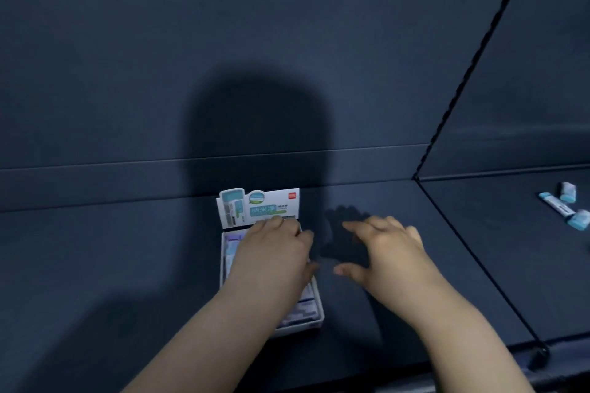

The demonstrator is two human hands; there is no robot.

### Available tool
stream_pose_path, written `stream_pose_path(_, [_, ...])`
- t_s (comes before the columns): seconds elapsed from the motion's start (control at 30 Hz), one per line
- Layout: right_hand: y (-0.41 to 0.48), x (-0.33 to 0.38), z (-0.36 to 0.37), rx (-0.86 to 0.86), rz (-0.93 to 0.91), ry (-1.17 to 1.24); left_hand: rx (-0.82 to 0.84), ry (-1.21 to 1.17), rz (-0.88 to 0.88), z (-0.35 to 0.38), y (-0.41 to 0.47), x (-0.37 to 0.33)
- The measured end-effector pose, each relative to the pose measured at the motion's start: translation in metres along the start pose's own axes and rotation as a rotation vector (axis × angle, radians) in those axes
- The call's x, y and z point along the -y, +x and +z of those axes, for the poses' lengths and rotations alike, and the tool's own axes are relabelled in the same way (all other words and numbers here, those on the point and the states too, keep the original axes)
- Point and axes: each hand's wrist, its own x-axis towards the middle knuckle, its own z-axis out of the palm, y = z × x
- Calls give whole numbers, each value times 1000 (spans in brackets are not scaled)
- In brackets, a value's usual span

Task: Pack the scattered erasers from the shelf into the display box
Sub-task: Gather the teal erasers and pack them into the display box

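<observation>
My left hand [274, 249] and right hand [389, 252] are bare. My left forearm [223, 329] and right forearm [463, 335] are bare too, uncovered right down to the picture's lower edge. On the right thumb a pale nail shows, blurred.

The shelf [111, 265] and its back panel [223, 25] show a smooth, matt dark-blue finish, the display box [259, 206] is white printed cardboard with a faint sheen, and the loose erasers [579, 219] wear smooth pale-blue sleeves.
</observation>
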Motion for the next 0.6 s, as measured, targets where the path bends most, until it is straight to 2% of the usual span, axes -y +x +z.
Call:
stream_pose_path(0.23, [-8,-80,-23,50,-79,-26,-61,19,-68,6,35,-81])
stream_pose_path(0.6, [-37,-204,-51,171,-211,-51,-5,1,-175,26,78,-216])
